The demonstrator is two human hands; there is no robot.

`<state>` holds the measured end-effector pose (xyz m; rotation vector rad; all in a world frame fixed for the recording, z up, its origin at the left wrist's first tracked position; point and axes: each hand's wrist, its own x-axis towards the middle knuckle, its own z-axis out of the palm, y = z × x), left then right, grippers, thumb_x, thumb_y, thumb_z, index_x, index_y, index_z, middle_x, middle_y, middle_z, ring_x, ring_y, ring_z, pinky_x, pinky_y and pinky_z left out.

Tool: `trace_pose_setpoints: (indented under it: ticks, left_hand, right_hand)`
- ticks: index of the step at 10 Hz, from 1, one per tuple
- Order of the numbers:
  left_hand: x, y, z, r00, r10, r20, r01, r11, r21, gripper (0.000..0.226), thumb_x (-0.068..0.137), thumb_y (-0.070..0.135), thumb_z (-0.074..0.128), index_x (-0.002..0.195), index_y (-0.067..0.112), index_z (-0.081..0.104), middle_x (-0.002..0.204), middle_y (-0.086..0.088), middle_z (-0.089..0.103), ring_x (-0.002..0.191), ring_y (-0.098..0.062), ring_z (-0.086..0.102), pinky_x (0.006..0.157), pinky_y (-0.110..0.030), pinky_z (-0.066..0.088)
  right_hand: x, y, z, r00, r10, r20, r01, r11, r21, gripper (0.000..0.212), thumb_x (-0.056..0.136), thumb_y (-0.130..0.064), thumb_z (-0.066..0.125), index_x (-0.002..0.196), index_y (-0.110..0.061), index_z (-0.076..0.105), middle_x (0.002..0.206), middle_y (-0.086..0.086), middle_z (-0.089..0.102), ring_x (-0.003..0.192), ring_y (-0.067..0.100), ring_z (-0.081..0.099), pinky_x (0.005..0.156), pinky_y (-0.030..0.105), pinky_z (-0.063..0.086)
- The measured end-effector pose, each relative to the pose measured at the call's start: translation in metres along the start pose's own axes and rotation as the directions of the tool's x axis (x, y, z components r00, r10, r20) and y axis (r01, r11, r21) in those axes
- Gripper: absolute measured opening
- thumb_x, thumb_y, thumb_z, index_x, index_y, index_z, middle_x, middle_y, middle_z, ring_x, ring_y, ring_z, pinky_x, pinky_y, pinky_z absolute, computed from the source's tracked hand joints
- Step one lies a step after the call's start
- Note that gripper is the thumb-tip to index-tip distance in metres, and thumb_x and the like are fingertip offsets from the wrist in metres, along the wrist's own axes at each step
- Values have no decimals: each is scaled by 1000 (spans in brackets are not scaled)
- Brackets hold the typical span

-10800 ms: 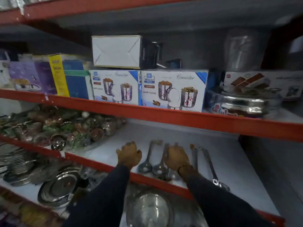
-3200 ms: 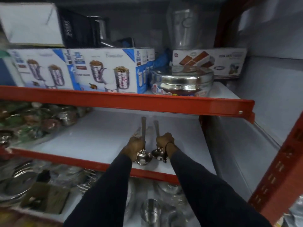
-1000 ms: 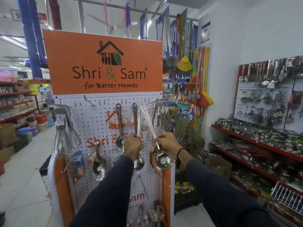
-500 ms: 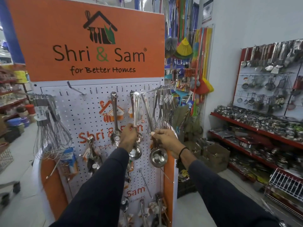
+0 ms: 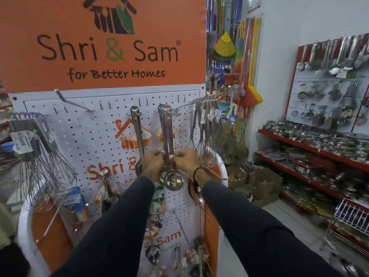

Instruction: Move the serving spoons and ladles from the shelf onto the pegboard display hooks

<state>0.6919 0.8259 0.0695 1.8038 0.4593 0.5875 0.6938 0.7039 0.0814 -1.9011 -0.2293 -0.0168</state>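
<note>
Now the hanging step is in hand. Both hands are raised to the white pegboard (image 5: 83, 140) under the orange sign (image 5: 103, 43), and between them hang two or three steel ladles (image 5: 168, 148), handles upright, bowls stacked low just under the knuckles. The handle tops sit at a hook (image 5: 175, 112) near the upper row; whether every one is threaded onto it cannot be told from this view. The left hand (image 5: 152, 163) is closed round the lower shafts, fingers curled and hidden behind the metal. The right hand (image 5: 185, 161) pinches the same shafts from the other side, thumb and forefinger pressed together on them.

Just beside them to the left another spoon (image 5: 137, 134) hangs on its own peg, untouched. Whisks (image 5: 205, 136) crowd the hook to the right, near enough to snag a bowl.

Judging by this, the next move calls for a check that each handle's hole is seated on the hook, then a slow easing of both grips so the ladles settle without swinging into the whisks. An empty hook (image 5: 75, 104) stands higher up to the left for later pieces.
</note>
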Motion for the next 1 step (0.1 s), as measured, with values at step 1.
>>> trace_pose_setpoints:
  ticks: [1]
  left_hand:
    - [-3, -4, -9, 1000, 2, 6, -2, 999, 45, 31, 94, 2, 59, 121, 8, 72, 125, -11, 71, 110, -27, 67, 95, -34, 54]
  right_hand:
    - [2, -1, -4, 1000, 6, -30, -8, 997, -72, 9, 81, -22, 76, 87, -29, 73, 99, -5, 75, 91, 16, 71, 81, 34, 62]
